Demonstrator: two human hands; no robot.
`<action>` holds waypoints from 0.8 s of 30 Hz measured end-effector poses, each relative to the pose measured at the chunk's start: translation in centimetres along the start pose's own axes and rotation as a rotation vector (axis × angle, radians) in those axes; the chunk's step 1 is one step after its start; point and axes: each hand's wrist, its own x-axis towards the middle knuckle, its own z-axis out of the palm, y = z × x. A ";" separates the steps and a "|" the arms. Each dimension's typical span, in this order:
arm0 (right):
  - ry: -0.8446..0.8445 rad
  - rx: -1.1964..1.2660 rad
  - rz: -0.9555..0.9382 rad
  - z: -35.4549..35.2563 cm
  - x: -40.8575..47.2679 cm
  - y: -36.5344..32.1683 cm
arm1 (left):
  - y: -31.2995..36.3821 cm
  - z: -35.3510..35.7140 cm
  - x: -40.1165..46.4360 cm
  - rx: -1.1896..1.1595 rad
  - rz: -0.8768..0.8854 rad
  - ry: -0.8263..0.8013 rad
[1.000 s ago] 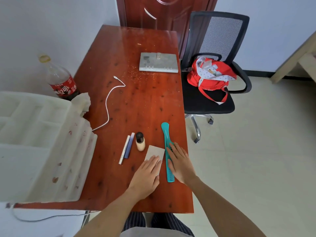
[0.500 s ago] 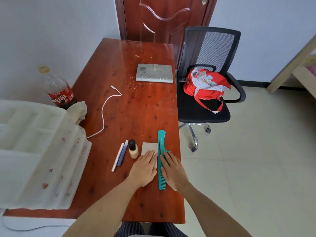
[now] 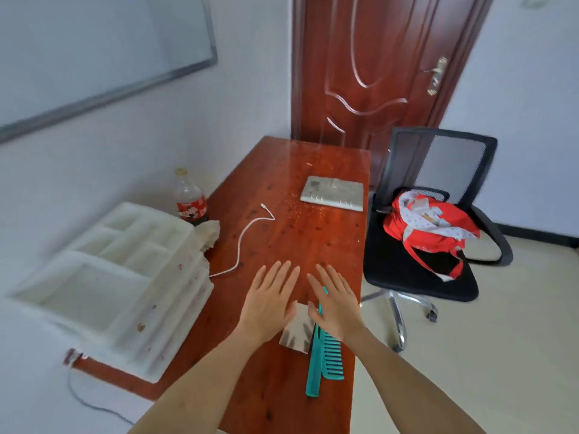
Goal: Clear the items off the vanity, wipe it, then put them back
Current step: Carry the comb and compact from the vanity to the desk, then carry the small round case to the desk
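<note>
Fingers spread flat on both hands, my right hand [image 3: 335, 303] covers the long teal plastic comb [image 3: 322, 355], whose length runs toward me.

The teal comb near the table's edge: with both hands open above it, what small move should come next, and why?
Probably lower the right hand and close its grip on the teal comb. Both hands are open and empty, the left hand beside it, and the comb and small card still lie on the table that needs clearing.
</note>
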 end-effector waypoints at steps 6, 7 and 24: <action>0.098 0.029 -0.275 -3.9 3.6 -4.7 | -3.0 -4.7 -4.4 0.156 -0.375 0.062; 0.108 0.046 -0.315 -4.6 3.7 -6.1 | -3.4 -5.5 -5.8 0.171 -0.424 0.061; 0.286 0.254 -0.957 -13.0 -6.1 -31.1 | -2.0 -18.1 -36.4 0.552 -1.142 0.079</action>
